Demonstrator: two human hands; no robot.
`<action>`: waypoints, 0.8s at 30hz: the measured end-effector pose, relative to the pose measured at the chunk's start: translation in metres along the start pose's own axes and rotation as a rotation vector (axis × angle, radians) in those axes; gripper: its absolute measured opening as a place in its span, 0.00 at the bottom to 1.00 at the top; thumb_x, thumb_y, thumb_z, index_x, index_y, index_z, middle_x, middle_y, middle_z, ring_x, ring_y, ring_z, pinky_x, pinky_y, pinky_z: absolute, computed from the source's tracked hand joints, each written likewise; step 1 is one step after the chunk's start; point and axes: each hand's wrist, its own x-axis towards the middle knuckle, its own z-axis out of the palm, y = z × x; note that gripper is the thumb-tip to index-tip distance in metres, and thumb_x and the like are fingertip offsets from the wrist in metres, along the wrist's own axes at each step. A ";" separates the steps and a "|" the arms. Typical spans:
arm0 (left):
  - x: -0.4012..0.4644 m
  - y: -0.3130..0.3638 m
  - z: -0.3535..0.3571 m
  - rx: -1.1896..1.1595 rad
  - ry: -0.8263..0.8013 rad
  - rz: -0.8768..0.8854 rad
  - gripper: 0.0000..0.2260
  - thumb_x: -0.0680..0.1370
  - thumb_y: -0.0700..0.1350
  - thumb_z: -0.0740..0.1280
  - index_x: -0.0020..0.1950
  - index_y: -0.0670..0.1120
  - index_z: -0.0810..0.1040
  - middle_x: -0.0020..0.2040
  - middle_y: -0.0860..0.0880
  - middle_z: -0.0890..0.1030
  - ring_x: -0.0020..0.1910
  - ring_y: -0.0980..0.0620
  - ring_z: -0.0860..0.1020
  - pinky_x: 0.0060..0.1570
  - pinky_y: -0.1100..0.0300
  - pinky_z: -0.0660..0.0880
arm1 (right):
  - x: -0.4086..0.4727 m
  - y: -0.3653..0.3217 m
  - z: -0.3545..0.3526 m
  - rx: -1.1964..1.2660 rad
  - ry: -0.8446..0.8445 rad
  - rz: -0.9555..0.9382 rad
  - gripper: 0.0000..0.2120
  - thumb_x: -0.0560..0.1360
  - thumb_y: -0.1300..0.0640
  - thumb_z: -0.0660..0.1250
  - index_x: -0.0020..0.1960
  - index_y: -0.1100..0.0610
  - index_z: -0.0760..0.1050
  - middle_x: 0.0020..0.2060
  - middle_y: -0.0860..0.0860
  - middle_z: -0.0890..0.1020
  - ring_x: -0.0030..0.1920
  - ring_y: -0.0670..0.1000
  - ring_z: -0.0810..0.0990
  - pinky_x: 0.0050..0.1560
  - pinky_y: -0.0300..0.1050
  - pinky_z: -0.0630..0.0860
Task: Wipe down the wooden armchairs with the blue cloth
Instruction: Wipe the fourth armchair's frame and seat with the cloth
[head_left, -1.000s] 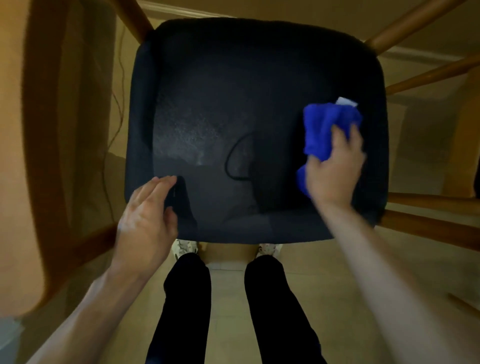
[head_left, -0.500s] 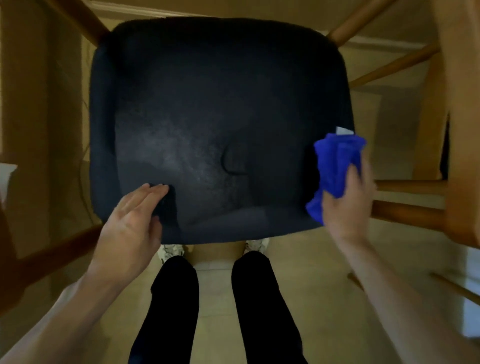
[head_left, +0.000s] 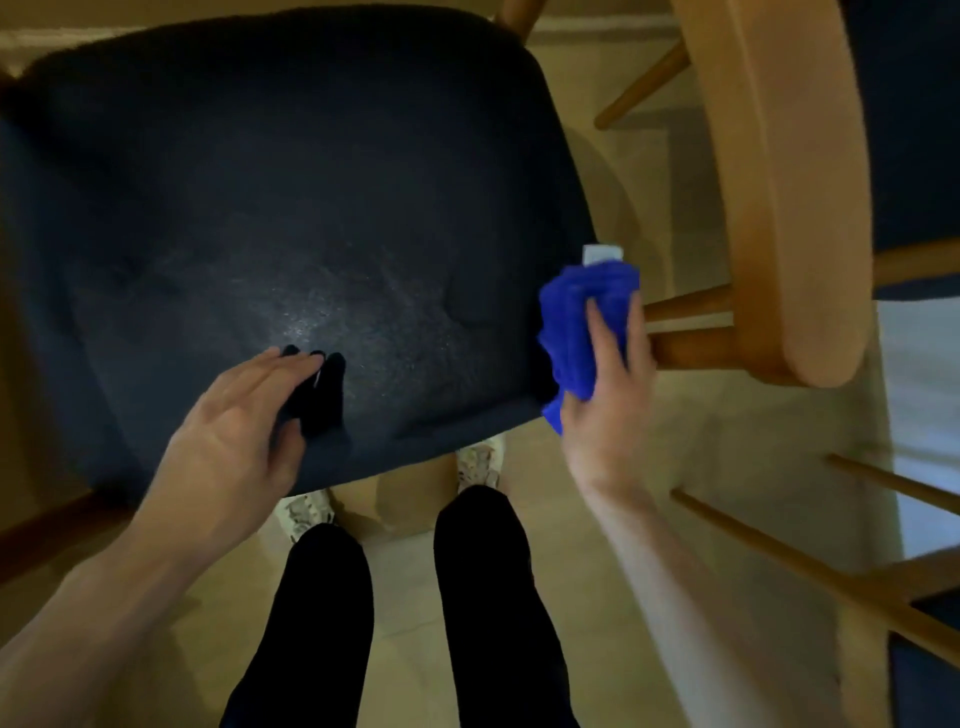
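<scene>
The right hand (head_left: 605, 395), gripping the bunched blue cloth (head_left: 582, 322), has slid off the seat cushion (head_left: 291, 208) past its right edge — likely toward the wooden armrest (head_left: 789, 197). The left hand (head_left: 234, 441) stays flat, fingers straight, near the cushion's front edge.

Your right hand (head_left: 605, 410) gripped the blue cloth (head_left: 579, 317) at the dark seat cushion's (head_left: 291, 182) right edge, your left hand (head_left: 234, 441) lay flat with straight fingers near its front, wooden armrest (head_left: 789, 197) to the right.

- Beige tiled floor (head_left: 613, 519) in dim, warm light.
- Pale baseboard (head_left: 597, 23) along the far wall.
- Brighter, bluish patch of floor (head_left: 919, 405) at right edge.
</scene>
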 end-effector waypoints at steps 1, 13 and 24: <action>0.001 0.004 0.004 -0.012 0.007 -0.003 0.26 0.72 0.31 0.69 0.69 0.43 0.73 0.67 0.46 0.75 0.71 0.49 0.67 0.69 0.58 0.60 | -0.015 -0.003 0.007 0.007 0.014 0.067 0.36 0.69 0.69 0.71 0.75 0.56 0.67 0.79 0.57 0.57 0.72 0.60 0.66 0.70 0.53 0.67; 0.021 0.035 0.017 -0.031 0.073 0.054 0.25 0.74 0.33 0.67 0.70 0.47 0.72 0.67 0.47 0.74 0.69 0.54 0.66 0.66 0.62 0.61 | 0.000 -0.004 -0.005 0.201 0.049 0.029 0.34 0.72 0.69 0.67 0.76 0.53 0.66 0.78 0.57 0.58 0.74 0.55 0.64 0.73 0.45 0.63; 0.034 0.035 0.007 -0.018 0.104 0.018 0.24 0.74 0.33 0.68 0.70 0.45 0.72 0.65 0.43 0.76 0.69 0.48 0.69 0.65 0.58 0.64 | 0.009 -0.044 -0.002 0.299 -0.156 -0.009 0.34 0.71 0.69 0.67 0.74 0.50 0.68 0.78 0.49 0.60 0.72 0.54 0.65 0.73 0.51 0.65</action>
